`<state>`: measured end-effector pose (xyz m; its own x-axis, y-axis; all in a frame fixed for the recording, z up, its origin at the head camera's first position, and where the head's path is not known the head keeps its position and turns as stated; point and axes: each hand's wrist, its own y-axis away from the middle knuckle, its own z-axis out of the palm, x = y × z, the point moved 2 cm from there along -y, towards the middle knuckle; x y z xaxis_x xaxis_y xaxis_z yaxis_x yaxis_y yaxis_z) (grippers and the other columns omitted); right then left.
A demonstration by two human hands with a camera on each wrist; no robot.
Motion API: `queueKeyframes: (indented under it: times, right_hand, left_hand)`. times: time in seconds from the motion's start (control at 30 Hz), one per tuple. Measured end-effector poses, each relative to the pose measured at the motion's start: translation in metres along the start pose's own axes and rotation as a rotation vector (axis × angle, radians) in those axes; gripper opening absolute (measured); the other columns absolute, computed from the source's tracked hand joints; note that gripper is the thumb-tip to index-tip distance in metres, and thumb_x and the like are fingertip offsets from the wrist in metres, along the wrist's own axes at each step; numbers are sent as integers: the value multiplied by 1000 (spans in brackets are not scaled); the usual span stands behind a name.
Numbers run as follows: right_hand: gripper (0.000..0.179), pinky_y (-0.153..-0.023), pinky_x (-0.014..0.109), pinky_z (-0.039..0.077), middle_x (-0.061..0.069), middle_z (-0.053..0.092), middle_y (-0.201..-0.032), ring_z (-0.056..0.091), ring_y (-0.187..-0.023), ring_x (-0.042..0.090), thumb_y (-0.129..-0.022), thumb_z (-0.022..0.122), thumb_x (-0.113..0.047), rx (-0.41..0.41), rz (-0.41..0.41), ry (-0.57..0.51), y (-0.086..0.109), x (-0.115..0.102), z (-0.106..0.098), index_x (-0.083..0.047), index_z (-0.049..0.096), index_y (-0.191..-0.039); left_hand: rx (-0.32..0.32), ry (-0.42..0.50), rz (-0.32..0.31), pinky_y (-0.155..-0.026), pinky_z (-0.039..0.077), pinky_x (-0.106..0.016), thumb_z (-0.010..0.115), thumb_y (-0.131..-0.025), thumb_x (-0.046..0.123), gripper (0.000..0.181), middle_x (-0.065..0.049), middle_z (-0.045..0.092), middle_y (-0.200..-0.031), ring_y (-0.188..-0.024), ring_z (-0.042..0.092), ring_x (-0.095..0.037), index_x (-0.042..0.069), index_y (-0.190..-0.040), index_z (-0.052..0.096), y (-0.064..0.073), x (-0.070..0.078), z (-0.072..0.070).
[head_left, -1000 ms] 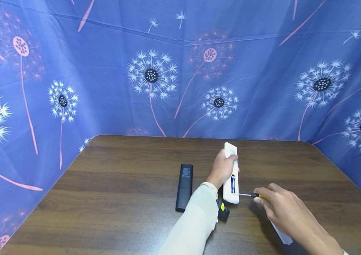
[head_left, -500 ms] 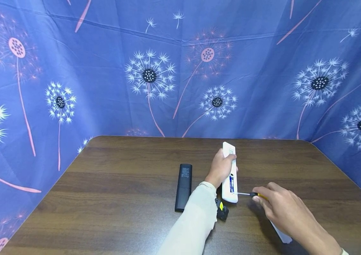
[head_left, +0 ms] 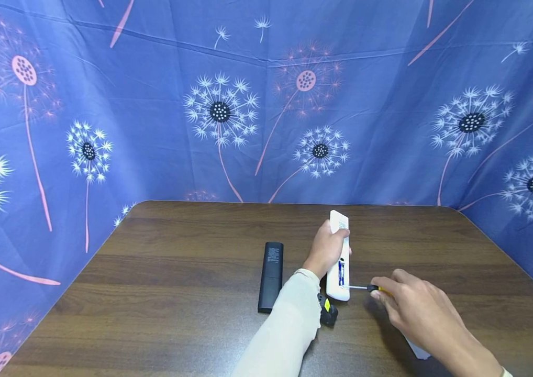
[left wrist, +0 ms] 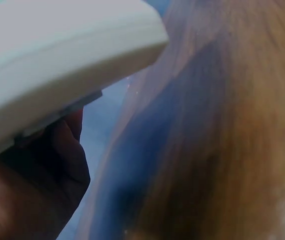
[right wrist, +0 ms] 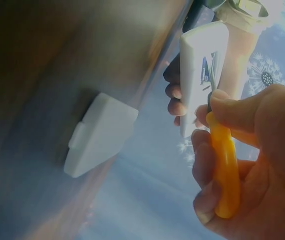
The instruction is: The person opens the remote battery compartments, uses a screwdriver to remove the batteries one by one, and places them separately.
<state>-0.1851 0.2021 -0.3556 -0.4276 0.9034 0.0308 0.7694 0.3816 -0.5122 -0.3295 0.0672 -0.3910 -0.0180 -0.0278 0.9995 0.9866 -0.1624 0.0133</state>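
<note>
Less cover (head_left: pixel 419 351) in head view — behind right hand (head_left: pixel 426 314)

blue dandelion-print cloth (head_left: pixel 153 99) behind | brown wood-grain tabletop (head_left: pixel 177 262) | pale sheen (head_left: pixel 214 335)

I am at a brown wooden table (head_left: pixel 177 272), in a spot closed in by blue cloth (head_left: pixel 153 104). The cloth hangs past the far edge and both side edges, with folds and big white and pink puffy flowers (head_left: pixel 220 111) on it. The far corners are round. The white remote (head_left: pixel 334 277) I hold and the black remote (head_left: pixel 271 277) are house things, but I can't tell if this is a home.
</note>
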Motion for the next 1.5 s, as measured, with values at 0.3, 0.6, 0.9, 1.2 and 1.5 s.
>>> queueKeyframes:
  times: [0.3,0.6,0.9,1.2,1.5]
  right_hand:
    - [22,-43,29,34,-12,45,-73,35,-53,0,-74,82,-20,57,-13,22,-1,-3,-3,-18,75,-94]
    - [22,-42,29,34,-10,47,-73,38,-51,2,-75,80,-20,74,-29,35,1,-3,-4,-18,74,-96]
    - [23,-40,28,31,-11,51,-74,34,-51,-1,-78,82,-18,42,67,37,2,3,-7,-18,77,-100]
    - [19,-41,31,33,-11,56,-77,39,-52,0,-81,80,-18,24,106,16,2,4,-8,-18,77,-99]
    - [17,-44,33,35,-15,55,-78,42,-54,0,-83,79,-22,-4,117,-13,3,2,-5,-20,76,-100]
  left_hand:
    - [34,16,27,-50,46,-27,55,-97,14,17,-7,57,-72,-53,57,-16,5,-112,54,-3,-1,-2]
    - [41,8,23,-50,47,-27,56,-97,15,16,-7,58,-74,-54,58,-16,6,-110,54,-3,0,-4]
    - [9,-4,20,-49,47,-28,56,-97,16,23,-8,59,-72,-55,59,-17,5,-118,54,-4,-1,-4]
    - [-9,15,37,-50,46,-28,56,-98,15,19,-8,59,-70,-54,58,-17,5,-114,54,-1,1,-1]
    - [-10,20,28,-48,45,-27,57,-97,13,15,-8,59,-67,-52,57,-16,5,-110,55,-2,-1,0]
